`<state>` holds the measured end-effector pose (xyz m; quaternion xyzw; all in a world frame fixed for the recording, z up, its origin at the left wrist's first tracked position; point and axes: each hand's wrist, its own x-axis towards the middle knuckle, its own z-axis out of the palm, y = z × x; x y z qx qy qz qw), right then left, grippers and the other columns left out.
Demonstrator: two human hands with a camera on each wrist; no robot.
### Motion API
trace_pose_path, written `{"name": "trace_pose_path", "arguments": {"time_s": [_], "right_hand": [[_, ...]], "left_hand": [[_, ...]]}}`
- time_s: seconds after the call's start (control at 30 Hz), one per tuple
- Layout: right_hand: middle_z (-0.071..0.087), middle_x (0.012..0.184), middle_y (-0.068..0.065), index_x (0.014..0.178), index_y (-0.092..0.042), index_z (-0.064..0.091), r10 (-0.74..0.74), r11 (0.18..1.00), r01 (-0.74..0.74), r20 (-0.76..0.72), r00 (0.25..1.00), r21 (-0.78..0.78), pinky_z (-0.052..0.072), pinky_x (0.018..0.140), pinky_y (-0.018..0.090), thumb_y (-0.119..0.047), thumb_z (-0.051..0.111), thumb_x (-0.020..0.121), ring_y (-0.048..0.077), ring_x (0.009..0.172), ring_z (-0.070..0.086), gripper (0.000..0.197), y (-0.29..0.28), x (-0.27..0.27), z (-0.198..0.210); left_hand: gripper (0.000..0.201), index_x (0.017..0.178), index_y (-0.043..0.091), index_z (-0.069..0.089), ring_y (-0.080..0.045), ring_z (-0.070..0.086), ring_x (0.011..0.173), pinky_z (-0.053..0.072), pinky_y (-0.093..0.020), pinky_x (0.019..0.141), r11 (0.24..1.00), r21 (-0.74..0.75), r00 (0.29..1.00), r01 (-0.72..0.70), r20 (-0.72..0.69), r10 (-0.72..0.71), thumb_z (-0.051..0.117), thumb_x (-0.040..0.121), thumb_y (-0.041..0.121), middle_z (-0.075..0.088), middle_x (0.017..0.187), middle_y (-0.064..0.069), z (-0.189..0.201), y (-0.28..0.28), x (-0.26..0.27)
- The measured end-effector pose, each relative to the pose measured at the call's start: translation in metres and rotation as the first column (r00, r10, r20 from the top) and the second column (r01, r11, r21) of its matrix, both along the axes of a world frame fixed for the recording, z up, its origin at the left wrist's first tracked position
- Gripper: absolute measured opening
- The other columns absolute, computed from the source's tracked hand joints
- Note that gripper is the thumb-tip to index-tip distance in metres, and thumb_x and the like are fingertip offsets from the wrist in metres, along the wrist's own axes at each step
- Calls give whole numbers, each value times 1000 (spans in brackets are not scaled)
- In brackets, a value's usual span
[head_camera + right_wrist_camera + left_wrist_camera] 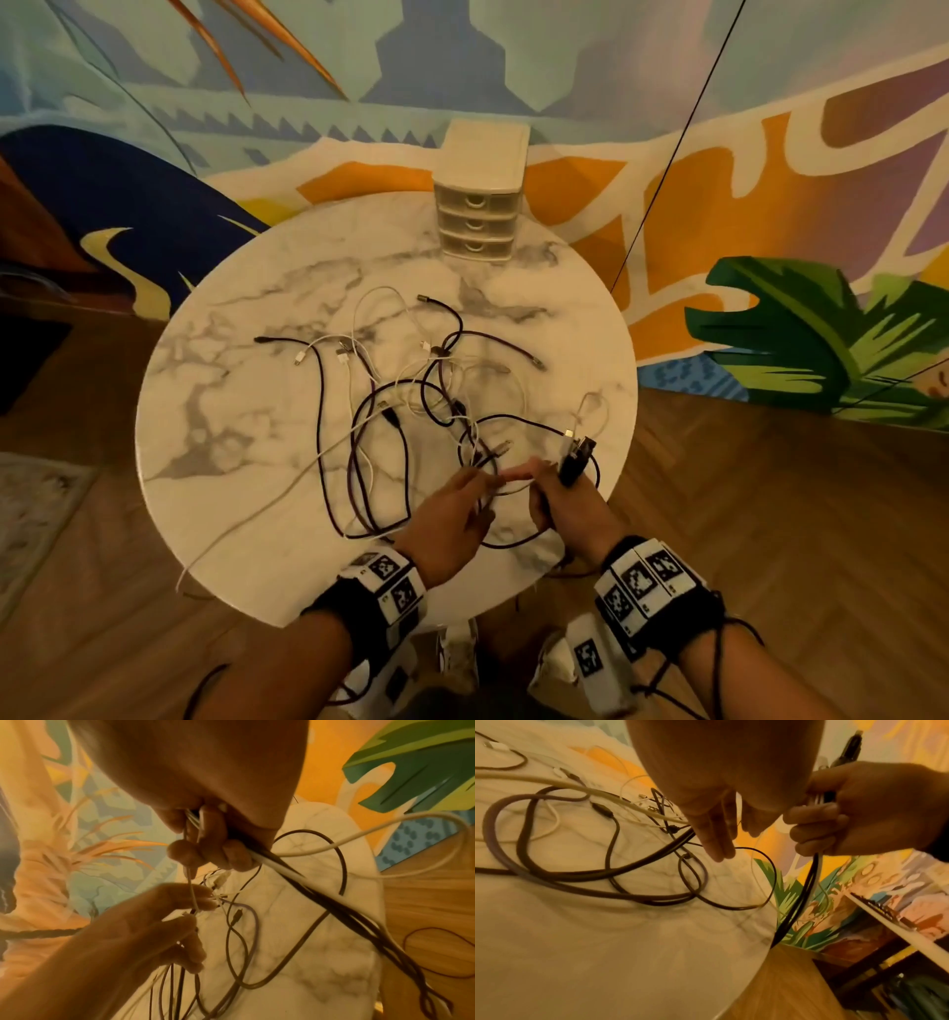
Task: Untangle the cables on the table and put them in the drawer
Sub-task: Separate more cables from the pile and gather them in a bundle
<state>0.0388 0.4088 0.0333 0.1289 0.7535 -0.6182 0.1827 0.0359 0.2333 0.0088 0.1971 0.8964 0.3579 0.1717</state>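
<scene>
A tangle of dark purple and white cables (pixel 411 401) lies across the middle of the round marble table (pixel 231 462). My right hand (pixel 544 493) grips a bundle of dark and white cables (pixel 277 866) above the near right edge. Their plugs (pixel 577 452) stick up past its fist, and the strands trail down off the rim (pixel 811 882). Just left of it, my left hand (pixel 490 485) pinches a thin white cable (pixel 192 894) that runs up into the right fist. A small beige drawer unit (pixel 480 205) with three shut drawers stands at the table's far edge.
One long white cable (pixel 246 519) runs over the near left rim of the table. A painted wall stands close behind the drawer unit. A thin dark line (pixel 667 169) slants down at the far right. Wooden floor (pixel 770 514) surrounds the table.
</scene>
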Motion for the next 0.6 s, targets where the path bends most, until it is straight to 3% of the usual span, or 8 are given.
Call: {"name": "trace_pose_path", "arguments": {"time_s": [0.07,0.13,0.2,0.27,0.33,0.4,0.5,0.6], "right_hand": [[45,42,-3,87,-20,71,-56,998,56,-8,998,-28,32,56,27,-34,33,101,8,40,40,44,1,-2,0],[44,44,-1,86,-18,71,-89,995,88,-25,996,-37,31,55,27,-35,33,101,9,40,39,45,4,-5,2],[45,46,3,88,-15,71,-82,997,81,-32,996,-14,30,52,25,-34,30,102,9,39,37,48,5,-9,4],[45,47,6,91,-10,71,-70,998,70,-36,997,-9,30,48,18,-33,29,102,5,36,35,49,3,-13,7],[44,47,7,91,-8,71,-67,998,66,-35,997,-15,28,44,14,-34,29,102,4,34,34,50,0,-14,8],[45,48,7,91,-9,71,-73,997,73,-28,997,-22,28,45,15,-37,30,101,4,35,34,51,-4,-15,6],[46,50,9,88,-12,71,-105,994,104,-11,994,-36,27,49,21,-40,30,100,5,36,35,51,-8,-19,1],[49,50,10,85,-17,72,-144,989,144,6,990,-38,27,49,22,-41,31,100,6,37,36,50,-10,-25,-4]], "left_hand": [[33,123,27,51,-9,55,67,48,-25,69,990,105,994,-90,-50,96,54,91,21,46,116,13,7,-5,-7],[25,114,22,56,-10,53,63,46,-24,65,954,161,955,-255,-112,274,55,90,15,50,109,9,14,-17,-21],[19,108,16,58,-18,58,78,45,-28,71,881,102,865,-461,-172,472,53,90,14,53,110,-1,7,-45,-41],[29,119,13,53,-32,57,97,46,-36,80,770,-152,785,-619,-152,601,53,91,19,45,122,-11,-8,-88,-57],[42,131,15,42,-38,51,110,46,-44,88,657,-479,774,-582,-75,629,50,91,25,38,129,-15,-26,-132,-62],[42,134,17,37,-36,52,112,46,-44,90,594,-687,809,-419,15,587,40,94,30,43,130,-14,-38,-157,-57],[35,126,14,44,-34,57,106,48,-39,87,589,-729,850,-349,19,527,35,96,30,55,124,-15,-44,-164,-63],[26,100,7,56,-38,60,93,50,-41,78,617,-598,828,-511,-150,541,41,95,28,63,104,-22,-16,-153,-103]]}}
